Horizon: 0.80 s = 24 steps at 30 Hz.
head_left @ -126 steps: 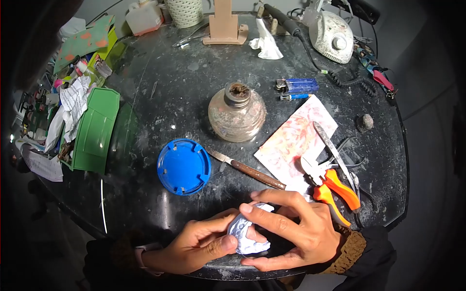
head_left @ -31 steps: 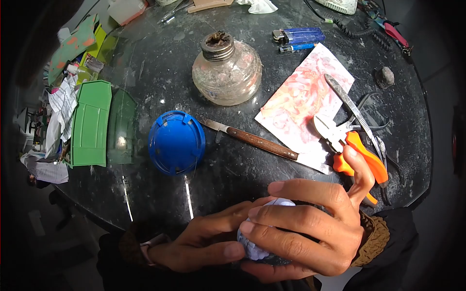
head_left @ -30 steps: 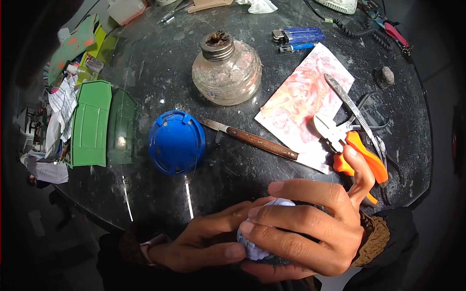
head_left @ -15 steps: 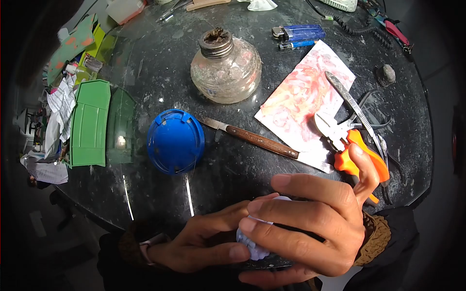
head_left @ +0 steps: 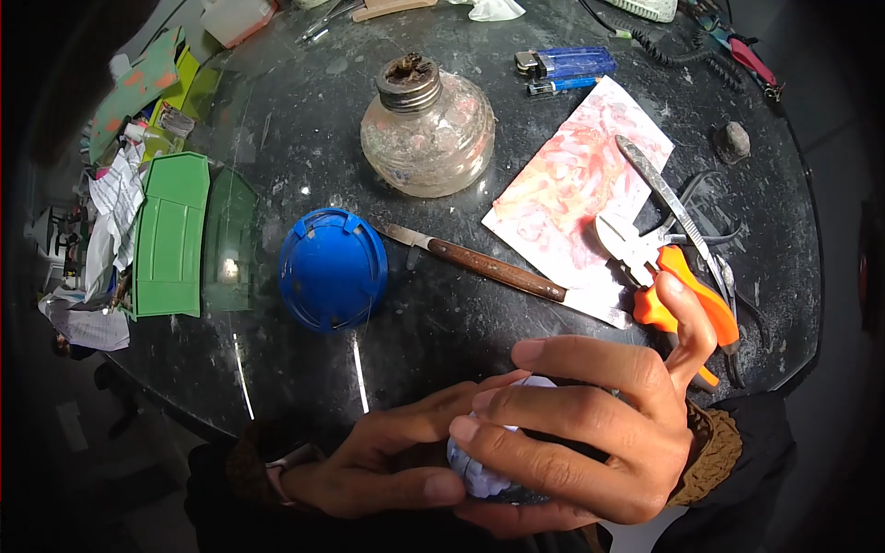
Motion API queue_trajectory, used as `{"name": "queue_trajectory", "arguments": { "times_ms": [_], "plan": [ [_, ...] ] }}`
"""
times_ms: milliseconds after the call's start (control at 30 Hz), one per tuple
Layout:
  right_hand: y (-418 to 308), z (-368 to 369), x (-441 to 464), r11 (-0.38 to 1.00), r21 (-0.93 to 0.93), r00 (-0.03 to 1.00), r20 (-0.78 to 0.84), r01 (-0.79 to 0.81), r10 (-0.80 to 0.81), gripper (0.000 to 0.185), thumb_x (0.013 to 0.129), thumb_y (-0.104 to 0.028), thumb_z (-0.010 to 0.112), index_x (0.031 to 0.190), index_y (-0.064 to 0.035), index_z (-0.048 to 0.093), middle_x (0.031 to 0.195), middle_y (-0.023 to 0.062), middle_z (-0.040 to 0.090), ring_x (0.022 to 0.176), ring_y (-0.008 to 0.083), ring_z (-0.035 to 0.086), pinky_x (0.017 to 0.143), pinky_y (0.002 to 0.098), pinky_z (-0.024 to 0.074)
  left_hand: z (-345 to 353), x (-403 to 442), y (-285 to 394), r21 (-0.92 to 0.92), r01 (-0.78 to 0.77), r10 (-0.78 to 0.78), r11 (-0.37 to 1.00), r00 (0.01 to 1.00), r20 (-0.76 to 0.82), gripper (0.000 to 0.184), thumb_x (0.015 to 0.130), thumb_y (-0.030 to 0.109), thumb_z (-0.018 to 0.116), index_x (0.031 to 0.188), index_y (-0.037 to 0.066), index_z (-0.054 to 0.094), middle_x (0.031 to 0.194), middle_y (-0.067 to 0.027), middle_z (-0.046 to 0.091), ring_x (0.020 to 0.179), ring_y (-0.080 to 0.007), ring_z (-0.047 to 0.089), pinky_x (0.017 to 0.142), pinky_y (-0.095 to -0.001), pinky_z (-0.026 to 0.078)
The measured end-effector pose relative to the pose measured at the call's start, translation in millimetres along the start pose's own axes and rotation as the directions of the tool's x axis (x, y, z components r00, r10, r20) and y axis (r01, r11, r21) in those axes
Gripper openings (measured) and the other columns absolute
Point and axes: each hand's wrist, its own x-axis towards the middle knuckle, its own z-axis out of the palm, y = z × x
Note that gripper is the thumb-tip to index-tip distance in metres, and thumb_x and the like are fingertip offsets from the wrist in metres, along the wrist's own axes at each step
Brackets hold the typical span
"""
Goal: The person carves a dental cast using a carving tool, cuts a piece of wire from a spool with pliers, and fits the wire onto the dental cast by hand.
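Observation:
A small lumpy piece [head_left: 479, 473], pale bluish white like a plaster cast, sits between my hands low in the view; most of it is covered by fingers. My left hand [head_left: 396, 452] is closed on its left side, thumb near its lower edge. From the right, my right hand [head_left: 590, 424] curves over the piece with its fingers and has its thumb beneath. The little finger sticks up near the orange-handled pliers [head_left: 687, 295]. Beyond my hands lies a wooden-handled knife [head_left: 498, 269], its right end over a white sheet smeared with red [head_left: 581, 170].
A blue round lid-like object [head_left: 333, 269] and a glass burner with a charred neck [head_left: 429, 129] stand on the dark table. Metal tweezers [head_left: 664, 184] lie on the sheet. Blue lighter [head_left: 576, 63], grey lump [head_left: 733, 142] and green bin [head_left: 171, 235] are farther out.
The pale piece has turned slightly between my fingers. My right thumb has come up closer to it, and my left thumb has shifted slightly left.

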Motion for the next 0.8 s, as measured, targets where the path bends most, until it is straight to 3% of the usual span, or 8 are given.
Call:
{"name": "queue_trajectory", "arguments": {
  "times_ms": [67, 233, 300, 367, 500, 567, 667, 800],
  "plan": [
    [-1, -1, 1, 1.000, 0.016, 1.000, 0.010, -0.024, 0.023, 0.028, 0.062, -0.039, 0.072, 0.085, -0.0236, 0.073, 0.075, -0.0109, 0.062, 0.083, 0.0120, 0.060, 0.098, 0.0532, 0.0229, 0, 0, 1, -0.038, -0.029, 0.030, 0.999, 1.000, 0.004, 0.058, 0.092, 0.012, 0.048, 0.141, -0.003, 0.019, 0.147, -0.0169, 0.019, 0.138, -0.0264, 0.017, 0.111, -0.0394, 0.017],
    [3, -3, 0, 0.999, 0.023, 0.999, 0.033, 0.033, -0.034, 0.034, 0.062, -0.043, 0.072, 0.088, -0.0221, 0.072, 0.080, -0.0088, 0.063, 0.087, 0.0136, 0.060, 0.100, 0.0540, 0.0204, -2, 1, -4, 0.100, -0.021, 0.022, 0.995, 1.000, -0.005, 0.058, 0.092, 0.010, 0.048, 0.141, -0.004, 0.019, 0.148, -0.0173, 0.019, 0.138, -0.0270, 0.018, 0.111, -0.0395, 0.017],
    [29, 11, -5, 0.953, 0.079, 0.953, -0.116, 0.291, -0.281, 0.046, 0.057, -0.036, 0.074, 0.096, -0.0126, 0.068, 0.093, -0.0002, 0.062, 0.099, 0.0229, 0.056, 0.094, 0.0440, 0.0320, -2, 1, -5, 0.119, -0.029, 0.030, 0.993, 0.999, -0.014, 0.057, 0.092, 0.009, 0.048, 0.141, -0.004, 0.020, 0.147, -0.0175, 0.020, 0.138, -0.0271, 0.018, 0.111, -0.0395, 0.017],
    [44, 30, -11, 0.902, 0.085, 0.884, -0.258, 0.423, -0.390, 0.052, 0.055, -0.032, 0.075, 0.100, -0.0079, 0.066, 0.099, 0.0041, 0.062, 0.105, 0.0274, 0.054, 0.090, 0.0391, 0.0377, -2, 0, -6, 0.129, -0.051, 0.054, 0.990, 0.998, -0.019, 0.056, 0.092, 0.009, 0.048, 0.140, -0.004, 0.022, 0.147, -0.0176, 0.020, 0.138, -0.0271, 0.017, 0.111, -0.0394, 0.017],
    [41, 64, -15, 0.906, 0.121, 0.822, -0.481, 0.406, -0.304, 0.052, 0.056, -0.033, 0.075, 0.101, -0.0087, 0.066, 0.099, 0.0036, 0.062, 0.105, 0.0263, 0.054, 0.091, 0.0402, 0.0354, -6, -4, -13, 0.160, -0.050, 0.052, 0.986, 0.999, -0.006, 0.056, 0.092, 0.009, 0.049, 0.140, -0.004, 0.023, 0.148, -0.0177, 0.019, 0.138, -0.0270, 0.016, 0.112, -0.0398, 0.017],
    [42, 54, -14, 0.903, 0.092, 0.852, -0.383, 0.420, -0.357, 0.052, 0.056, -0.034, 0.075, 0.100, -0.0091, 0.066, 0.099, 0.0030, 0.062, 0.105, 0.0255, 0.055, 0.091, 0.0411, 0.0334, -6, -4, -12, 0.150, -0.038, 0.038, 0.988, 0.999, 0.004, 0.057, 0.092, 0.009, 0.049, 0.140, -0.004, 0.022, 0.148, -0.0177, 0.019, 0.138, -0.0270, 0.016, 0.112, -0.0401, 0.016],
    [47, 16, -9, 0.886, 0.016, 0.882, -0.101, 0.464, -0.461, 0.052, 0.055, -0.035, 0.075, 0.099, -0.0094, 0.066, 0.099, 0.0021, 0.062, 0.105, 0.0245, 0.055, 0.091, 0.0421, 0.0308, -3, 1, -6, 0.126, -0.065, 0.065, 0.990, 0.998, 0.005, 0.058, 0.091, 0.010, 0.049, 0.141, -0.004, 0.021, 0.148, -0.0177, 0.019, 0.138, -0.0271, 0.016, 0.112, -0.0404, 0.016],
    [49, 18, -4, 0.864, -0.043, 0.850, -0.159, 0.502, -0.502, 0.053, 0.054, -0.036, 0.075, 0.099, -0.0098, 0.066, 0.099, 0.0021, 0.062, 0.105, 0.0240, 0.054, 0.091, 0.0424, 0.0298, -3, 1, -5, 0.109, -0.047, 0.047, 0.993, 0.999, 0.002, 0.060, 0.091, 0.010, 0.050, 0.141, -0.004, 0.020, 0.148, -0.0185, 0.018, 0.138, -0.0275, 0.016, 0.112, -0.0405, 0.015]
  ]
}}
